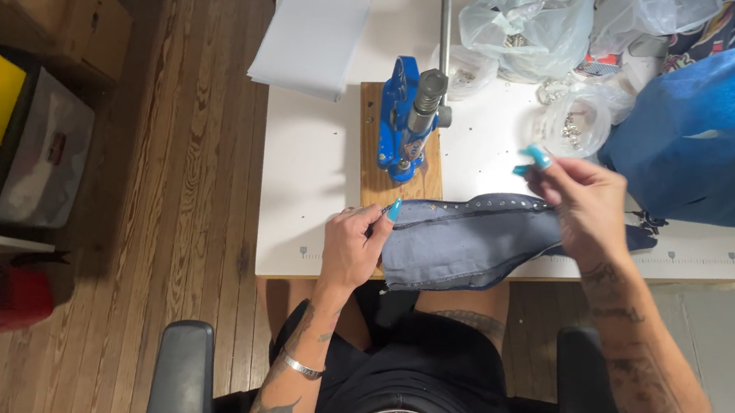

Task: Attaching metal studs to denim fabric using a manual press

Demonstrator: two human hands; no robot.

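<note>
Head view: a denim piece point(472, 242) lies across the near edge of the white table point(309, 165), a row of small metal studs along its upper edge. The left hand point(353, 248), at seven o'clock from the blue hand press point(408, 116), pinches the denim's left end between closed fingers. The right hand point(585, 205), at four o'clock from the press, grips the denim's right end. A clear bag of metal fittings point(573, 123) sits at twelve o'clock from the right hand, just beside a folded blue cloth point(716, 132).
</note>
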